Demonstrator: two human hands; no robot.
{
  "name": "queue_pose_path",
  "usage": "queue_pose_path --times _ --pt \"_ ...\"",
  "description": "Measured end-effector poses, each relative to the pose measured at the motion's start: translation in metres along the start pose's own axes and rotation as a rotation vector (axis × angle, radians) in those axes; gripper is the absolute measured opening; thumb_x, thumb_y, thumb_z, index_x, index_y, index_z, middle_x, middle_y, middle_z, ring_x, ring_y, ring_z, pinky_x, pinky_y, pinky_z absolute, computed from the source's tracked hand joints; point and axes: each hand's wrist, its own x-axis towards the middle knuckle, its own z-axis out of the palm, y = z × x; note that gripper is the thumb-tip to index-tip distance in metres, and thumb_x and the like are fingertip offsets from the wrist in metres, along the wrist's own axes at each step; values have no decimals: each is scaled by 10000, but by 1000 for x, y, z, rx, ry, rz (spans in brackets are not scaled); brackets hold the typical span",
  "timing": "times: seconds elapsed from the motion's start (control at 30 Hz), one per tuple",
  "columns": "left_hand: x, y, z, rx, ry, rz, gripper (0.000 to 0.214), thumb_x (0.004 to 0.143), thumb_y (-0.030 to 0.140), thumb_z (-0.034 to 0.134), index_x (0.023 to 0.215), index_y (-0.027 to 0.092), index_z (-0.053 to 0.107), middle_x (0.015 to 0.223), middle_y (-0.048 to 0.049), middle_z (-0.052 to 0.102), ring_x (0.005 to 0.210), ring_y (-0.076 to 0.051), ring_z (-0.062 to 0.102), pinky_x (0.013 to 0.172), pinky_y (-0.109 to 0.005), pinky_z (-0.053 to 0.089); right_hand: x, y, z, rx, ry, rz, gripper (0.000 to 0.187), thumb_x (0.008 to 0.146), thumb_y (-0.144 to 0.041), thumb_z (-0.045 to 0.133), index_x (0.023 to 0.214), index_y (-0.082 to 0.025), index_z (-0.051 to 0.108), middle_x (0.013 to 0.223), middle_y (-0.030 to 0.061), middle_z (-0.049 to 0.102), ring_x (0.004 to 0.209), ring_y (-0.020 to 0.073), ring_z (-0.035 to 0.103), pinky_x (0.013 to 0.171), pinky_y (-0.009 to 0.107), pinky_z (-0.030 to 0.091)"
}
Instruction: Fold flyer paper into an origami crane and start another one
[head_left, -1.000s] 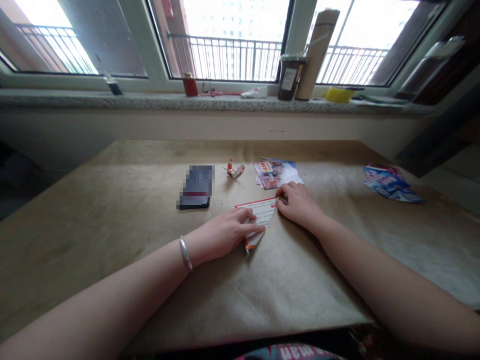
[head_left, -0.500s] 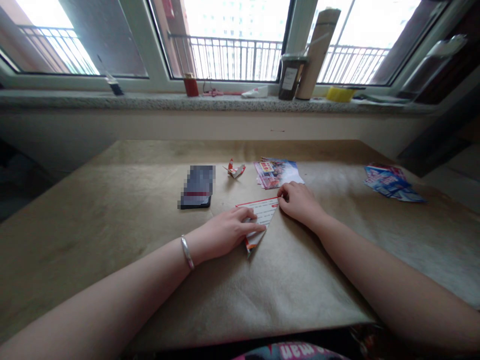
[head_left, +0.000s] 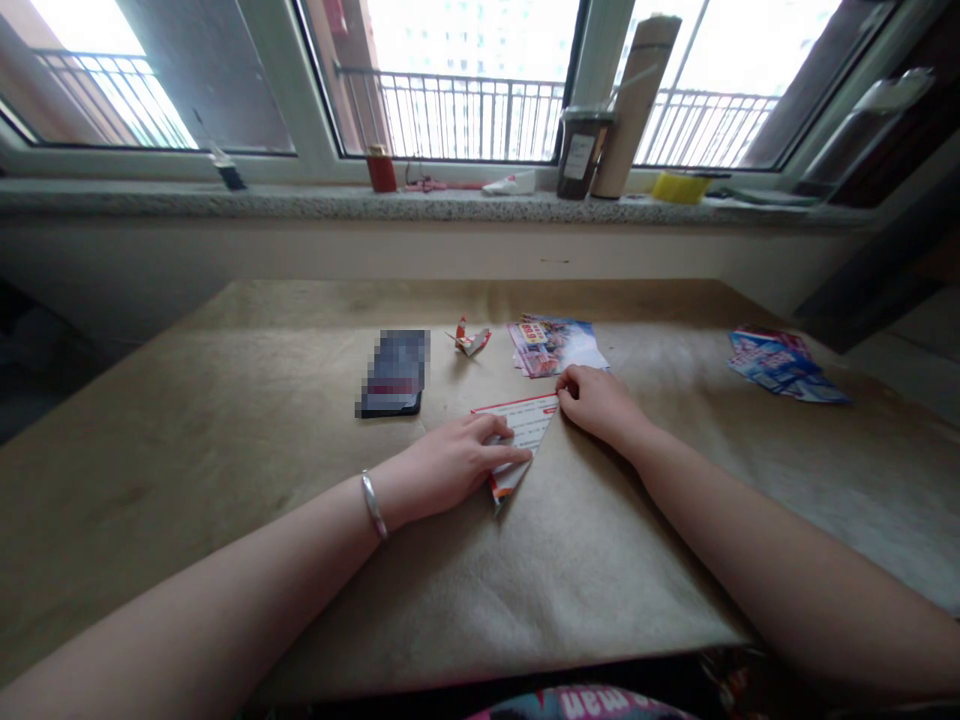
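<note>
A folded sheet of printed paper (head_left: 534, 425), white with red edging and lines of text, lies on the brown-covered table as a triangle pointing towards me. My left hand (head_left: 457, 462) rests on its left part with fingers stretched out, pressing it flat. At the paper's upper right corner, my right hand (head_left: 600, 400) is closed, thumb and forefinger pinching the tip. Just beyond my right hand is a small pile of colourful leaflets (head_left: 562, 345). A small folded red-and-white paper piece (head_left: 471, 340) stands past the triangle.
A phone with a blurred screen (head_left: 394, 372) lies left of the paper. More blue and red leaflets (head_left: 784, 365) are fanned out at the far right. Along the stone windowsill (head_left: 315, 203) stand a dark tub (head_left: 581, 155), a tall tube (head_left: 637, 105) and a yellow tape roll (head_left: 680, 187).
Almost nothing differs. Both hands keep their places on the folded paper, with at most a tiny shift of my right hand.
</note>
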Motion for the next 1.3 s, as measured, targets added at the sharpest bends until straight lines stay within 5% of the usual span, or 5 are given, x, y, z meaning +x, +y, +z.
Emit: queue_pose_path --times 0.73,0.9,1.3 --pt "-1 -2 2 14 22 6 363 942 197 371 1254 295 528 1208 -92 498 1108 -217 497 933 -338 411 0 1 1 -14 3 63 170 835 -248 456 909 -210 604 918 66 680 769 198 611 594 267 387" --pt "-1 0 -1 22 -6 -7 373 944 188 361 1266 290 519 1202 -90 488 1107 -212 490 939 -334 407 -13 -8 -4 -86 57 -149 160 831 -227 469 902 -201 610 948 67 649 816 198 589 662 272 410" --pt "-1 0 0 -8 2 7 376 936 191 374 1275 293 499 1187 -76 488 1101 -211 473 953 -354 393 -29 -17 -12 138 -131 -628 118 790 -152 521 841 -196 618 879 39 607 843 163 545 759 255 409"
